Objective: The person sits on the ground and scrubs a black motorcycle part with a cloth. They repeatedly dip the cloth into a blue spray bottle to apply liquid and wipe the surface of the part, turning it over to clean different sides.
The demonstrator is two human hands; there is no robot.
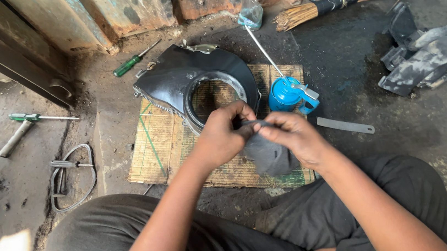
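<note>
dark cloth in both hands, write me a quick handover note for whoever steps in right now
Left hand: pinching the dark cloth at its top edge.
Right hand: gripping the same cloth beside it, over the lap.
Black round-holed cover: lying on the woven mat, untouched.
Blue oil can: upright on the mat's right edge, long spout up.
Flat metal strip: on the floor to the right.
Green screwdriver: on the floor behind the cover.
Done: cloth in hand. Left: cover not yet touched.

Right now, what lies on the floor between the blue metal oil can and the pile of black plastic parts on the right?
In the head view, only a flat grey metal strip lies between the blue oil can and the black plastic parts, on dark stained floor.
</note>
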